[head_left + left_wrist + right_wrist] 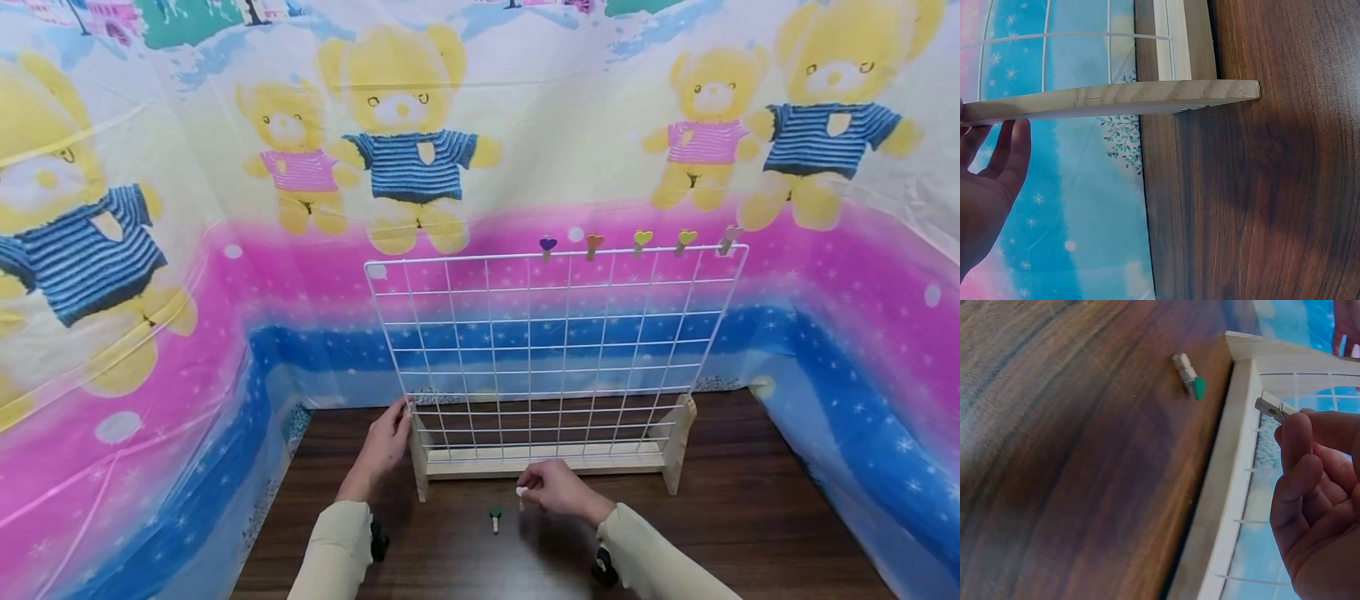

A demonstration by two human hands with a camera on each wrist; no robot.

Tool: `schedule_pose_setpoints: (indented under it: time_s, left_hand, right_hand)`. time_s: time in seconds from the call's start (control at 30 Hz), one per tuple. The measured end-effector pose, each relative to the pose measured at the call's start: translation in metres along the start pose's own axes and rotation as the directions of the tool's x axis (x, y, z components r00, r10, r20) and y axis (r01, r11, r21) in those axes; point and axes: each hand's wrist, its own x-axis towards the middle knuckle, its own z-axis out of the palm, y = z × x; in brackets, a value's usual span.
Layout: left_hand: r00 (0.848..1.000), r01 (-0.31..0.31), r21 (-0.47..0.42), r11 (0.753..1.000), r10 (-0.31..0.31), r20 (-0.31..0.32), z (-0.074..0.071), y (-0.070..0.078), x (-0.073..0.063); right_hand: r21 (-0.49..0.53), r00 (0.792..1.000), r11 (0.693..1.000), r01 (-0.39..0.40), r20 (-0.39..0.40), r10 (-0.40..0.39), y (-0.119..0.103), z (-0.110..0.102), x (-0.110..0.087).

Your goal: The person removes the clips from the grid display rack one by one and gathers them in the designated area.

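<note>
My left hand (385,440) holds the upper end of the wooden side post (1110,97) at the left of a white wire grid rack (529,320). In the left wrist view its fingertips (1020,134) lie against the post, with part of the hand cut off by the frame. My right hand (558,489) pinches a small wooden clothespin (1270,407) with a white heart, just in front of the rack's base. A second clothespin (495,518), with a green top, lies on the table left of that hand.
Several clothespins sit along the grid's top wire toward the right, among them one with a purple heart (548,244) and a pale one (729,239) at the corner. The rack's wooden base (547,467) stands on a dark table (750,517). A bear-print cloth (555,108) surrounds it.
</note>
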Motion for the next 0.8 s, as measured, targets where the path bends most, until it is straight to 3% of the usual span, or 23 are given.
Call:
schedule_pose_setpoints:
  time_s: [0.6, 0.8]
  left_hand:
    - [1.000, 0.002, 0.000, 1.000, -0.002, 0.012, -0.001, 0.001, -0.001]
    - [1.000, 0.015, 0.004, 1.000, -0.015, 0.015, -0.001, 0.001, -0.002]
  right_hand:
    - [-0.021, 0.996, 0.996, -0.092, 0.001, 0.092, 0.028, 0.031, 0.003]
    - [0.066, 0.987, 0.985, -0.158, 0.010, 0.157, 0.032, 0.037, 0.002]
